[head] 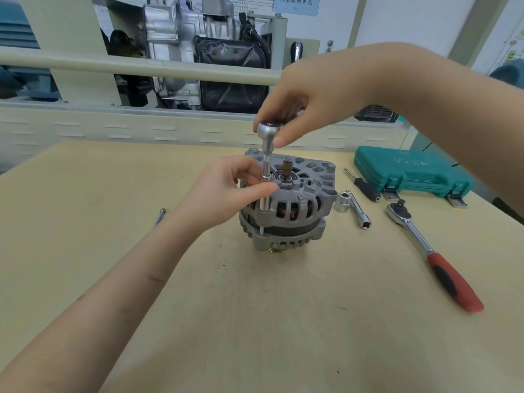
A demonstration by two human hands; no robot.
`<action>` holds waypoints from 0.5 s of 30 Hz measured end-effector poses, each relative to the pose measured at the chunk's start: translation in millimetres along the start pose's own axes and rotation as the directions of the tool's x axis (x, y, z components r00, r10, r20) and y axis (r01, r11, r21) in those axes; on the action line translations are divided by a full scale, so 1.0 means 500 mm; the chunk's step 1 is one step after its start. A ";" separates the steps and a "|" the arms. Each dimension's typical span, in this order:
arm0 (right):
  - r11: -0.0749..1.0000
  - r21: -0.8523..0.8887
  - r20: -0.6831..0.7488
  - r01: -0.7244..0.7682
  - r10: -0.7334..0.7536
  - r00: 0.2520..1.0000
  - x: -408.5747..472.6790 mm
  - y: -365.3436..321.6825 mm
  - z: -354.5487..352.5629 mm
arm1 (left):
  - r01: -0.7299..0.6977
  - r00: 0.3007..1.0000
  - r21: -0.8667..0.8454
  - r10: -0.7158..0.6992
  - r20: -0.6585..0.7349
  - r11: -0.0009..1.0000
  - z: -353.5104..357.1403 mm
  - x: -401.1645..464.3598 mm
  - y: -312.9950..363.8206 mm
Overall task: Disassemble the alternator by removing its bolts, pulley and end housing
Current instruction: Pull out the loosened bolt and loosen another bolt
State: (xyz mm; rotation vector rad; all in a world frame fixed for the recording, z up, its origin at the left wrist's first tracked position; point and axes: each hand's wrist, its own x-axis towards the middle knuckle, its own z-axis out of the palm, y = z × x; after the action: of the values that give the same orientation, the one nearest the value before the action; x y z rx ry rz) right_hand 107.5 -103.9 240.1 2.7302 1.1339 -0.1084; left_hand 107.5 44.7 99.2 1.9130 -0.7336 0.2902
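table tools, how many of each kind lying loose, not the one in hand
ratchet wrench: 1
sockets: 2
black-handled driver: 1
green tool case: 1
loose bolt: 1
total: 6

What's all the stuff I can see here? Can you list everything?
alternator: 1, grey, upright mid-table
socket driver: 1, silver, upright on the alternator's near-left edge
bolt: 1, silver, on table left of the alternator
sockets: 2, silver, right of the alternator
screwdriver: 1, black handle, beside the case
ratchet: 1, silver with red-black handle, right side
case: 1, green, closed, far right
table: 1, light wood
engine display: 1, grey-black, behind the table
left hand: pinches the driver's shaft
right hand: grips the driver's top
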 end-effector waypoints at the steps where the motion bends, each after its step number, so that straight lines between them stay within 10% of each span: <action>1: 0.999 -0.001 -0.012 -0.034 0.034 0.999 0.002 0.004 0.002 | -0.007 1.000 0.012 0.007 -0.029 1.000 0.005 0.001 -0.001; 15: 0.999 -0.033 -0.031 -0.019 0.018 0.999 -0.021 -0.007 0.005 | 0.004 0.993 -0.011 -0.002 0.118 1.000 0.009 0.003 0.012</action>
State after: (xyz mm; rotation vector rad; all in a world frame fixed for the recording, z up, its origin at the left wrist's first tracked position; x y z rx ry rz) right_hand 97.8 -109.4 238.4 2.7213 1.1073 -0.0453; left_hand 104.3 38.5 102.4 1.9328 -0.8088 0.1715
